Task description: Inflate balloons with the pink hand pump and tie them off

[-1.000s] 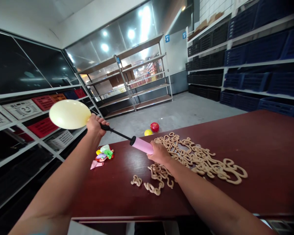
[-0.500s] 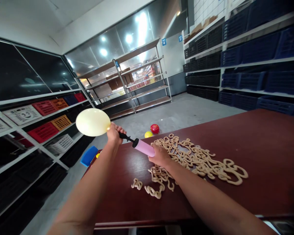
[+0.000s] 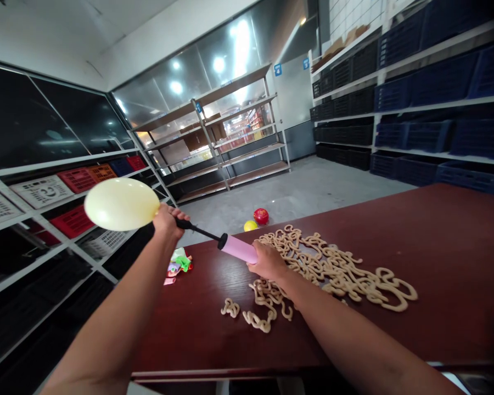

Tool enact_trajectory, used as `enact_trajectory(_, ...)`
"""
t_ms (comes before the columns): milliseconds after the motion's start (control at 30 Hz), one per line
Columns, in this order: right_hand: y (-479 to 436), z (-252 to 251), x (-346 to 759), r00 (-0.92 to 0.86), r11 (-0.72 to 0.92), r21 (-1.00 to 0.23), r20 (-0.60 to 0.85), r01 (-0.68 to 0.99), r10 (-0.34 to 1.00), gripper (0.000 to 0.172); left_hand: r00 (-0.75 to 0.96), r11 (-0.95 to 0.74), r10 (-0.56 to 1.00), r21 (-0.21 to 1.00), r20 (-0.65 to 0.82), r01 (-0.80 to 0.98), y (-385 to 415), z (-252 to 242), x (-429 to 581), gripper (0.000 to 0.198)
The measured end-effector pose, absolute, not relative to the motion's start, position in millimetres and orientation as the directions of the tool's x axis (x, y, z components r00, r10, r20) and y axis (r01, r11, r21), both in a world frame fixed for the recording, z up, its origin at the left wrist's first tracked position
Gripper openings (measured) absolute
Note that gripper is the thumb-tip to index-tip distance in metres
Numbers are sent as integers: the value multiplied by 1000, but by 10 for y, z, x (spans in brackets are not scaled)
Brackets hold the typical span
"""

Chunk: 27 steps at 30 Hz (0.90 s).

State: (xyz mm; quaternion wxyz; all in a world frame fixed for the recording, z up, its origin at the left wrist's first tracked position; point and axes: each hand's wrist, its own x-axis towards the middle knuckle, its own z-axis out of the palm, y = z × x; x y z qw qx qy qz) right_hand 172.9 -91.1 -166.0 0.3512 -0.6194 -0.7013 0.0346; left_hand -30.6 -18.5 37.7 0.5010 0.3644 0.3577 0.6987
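My left hand is closed round the black nozzle end of a hand pump, pinching the neck of a pale yellow inflated balloon that sticks out to the left. My right hand grips the pink pump barrel above the dark red table. The black rod between barrel and nozzle end is drawn out. Under and beside my right hand lies a heap of beige chain links.
A small pile of limp coloured balloons lies near the table's left edge. A red ball and a yellow ball rest on the grey floor beyond. Shelves with crates line the left, back and right walls.
Half a second ago the pump was pushed together with my left hand close to the barrel; now my left hand and the balloon have moved left and the rod is extended again.
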Motion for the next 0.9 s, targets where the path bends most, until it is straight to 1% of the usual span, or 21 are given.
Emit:
enact_trajectory(100, -891, -1679, 1730, 10, 233, -498, 437, 835, 899, 34, -234, -277, 953, 865, 192, -419, -132, 632, -465, 31)
enact_trajectory(200, -877, -1686, 1738, 31, 198, -505, 409, 840, 912, 33, -232, -301, 948, 850, 218, -432, -100, 698, -473, 34)
enact_trajectory(333, -861, -1704, 1765, 53, 190, -508, 426, 840, 903, 37, -187, -276, 960, 835, 210, -476, -126, 501, -262, 39)
enact_trajectory(533, -850, -1747, 1760, 43, 211, -502, 447, 839, 893, 33, -124, -185, 982, 852, 142, -490, -244, 3, 123, 41)
enact_trajectory(700, -883, -1720, 1732, 22, 224, -475, 458, 851, 888, 33, -121, -169, 985, 836, 123, -522, -357, -347, 181, 43)
enact_trajectory(800, -909, -1692, 1698, -13, 256, -454, 472, 853, 881, 32, -150, -183, 981, 834, 121, -521, -381, -357, 67, 42)
enact_trajectory(900, -921, -1677, 1678, -26, 268, -445, 478, 855, 878, 31, -181, -204, 975, 843, 129, -498, -364, -162, -114, 40)
